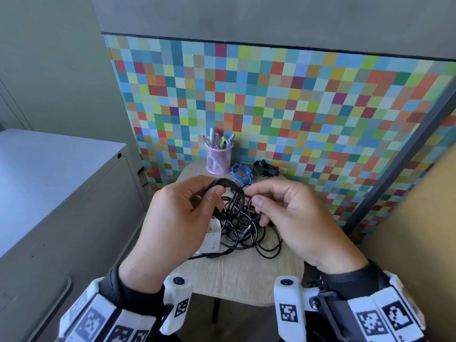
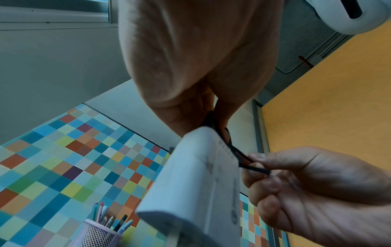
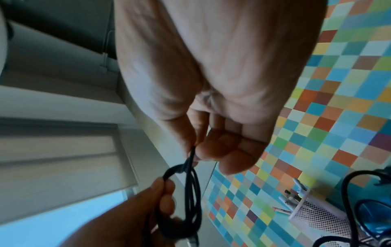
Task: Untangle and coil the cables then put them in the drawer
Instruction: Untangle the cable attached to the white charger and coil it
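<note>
A tangle of black cable [image 1: 243,224] lies on the small wooden table [image 1: 237,275], its upper loops lifted off the top. My left hand [image 1: 195,206] grips a bundle of those loops [image 3: 191,187], and a white paper tag [image 2: 198,180] hangs below that hand. My right hand [image 1: 269,203] pinches a strand [image 2: 251,164] of the same cable between thumb and forefinger, close beside the left hand. A coiled blue cable [image 1: 241,172] and a small black coiled cable with a plug [image 1: 265,167] lie at the back of the table.
A pink mesh pen cup [image 1: 218,159] stands at the table's back edge against the multicoloured checked partition [image 1: 283,99]. A grey metal cabinet [image 1: 56,193] with a handle stands to the left. A tan panel [image 1: 419,230] rises on the right.
</note>
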`<state>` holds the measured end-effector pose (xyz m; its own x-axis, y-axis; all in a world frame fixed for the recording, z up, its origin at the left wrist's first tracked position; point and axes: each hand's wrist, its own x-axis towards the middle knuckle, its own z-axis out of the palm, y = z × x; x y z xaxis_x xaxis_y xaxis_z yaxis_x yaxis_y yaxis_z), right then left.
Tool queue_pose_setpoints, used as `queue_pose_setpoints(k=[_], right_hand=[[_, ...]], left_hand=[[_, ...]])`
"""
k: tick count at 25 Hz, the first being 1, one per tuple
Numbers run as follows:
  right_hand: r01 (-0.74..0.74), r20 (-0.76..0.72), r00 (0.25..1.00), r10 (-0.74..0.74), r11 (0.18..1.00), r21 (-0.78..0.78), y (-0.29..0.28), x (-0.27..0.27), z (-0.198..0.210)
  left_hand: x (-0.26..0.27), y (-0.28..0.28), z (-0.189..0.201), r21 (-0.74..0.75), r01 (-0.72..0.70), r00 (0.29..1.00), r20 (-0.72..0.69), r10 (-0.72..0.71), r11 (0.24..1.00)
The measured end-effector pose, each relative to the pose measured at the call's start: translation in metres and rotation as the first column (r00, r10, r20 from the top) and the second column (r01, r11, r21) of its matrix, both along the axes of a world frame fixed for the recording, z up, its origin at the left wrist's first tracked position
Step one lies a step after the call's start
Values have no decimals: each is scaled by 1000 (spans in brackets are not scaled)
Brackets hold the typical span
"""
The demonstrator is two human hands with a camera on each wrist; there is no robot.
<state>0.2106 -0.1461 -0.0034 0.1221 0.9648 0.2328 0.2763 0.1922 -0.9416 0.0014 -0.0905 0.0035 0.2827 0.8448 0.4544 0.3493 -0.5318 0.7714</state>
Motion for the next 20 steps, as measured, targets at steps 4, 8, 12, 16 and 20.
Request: queue_pose_setpoints(k=[4,8,12,16,20], right_hand=[[-154,-174,974,149,988,-21,1,5,0],[-154,-266,952,149,988,4,-1,2,-1],[-209,-338,925,172,975,-77,-8,6,2],[-85,86,992,87,996,-18,-12,8,2],[39,367,922,-127,970,239,-9,3,-11]], left_hand=[[3,-1,-2,49,-11,999,-29,13,999],[4,0,-6,65,-31,998,-56,34,997],[8,0,-11,-47,23,1000,13,-23,999],[6,-2,-6,-175,124,985,137,-101,977],[5,-2,-1,-240,288,924,325,-203,927]])
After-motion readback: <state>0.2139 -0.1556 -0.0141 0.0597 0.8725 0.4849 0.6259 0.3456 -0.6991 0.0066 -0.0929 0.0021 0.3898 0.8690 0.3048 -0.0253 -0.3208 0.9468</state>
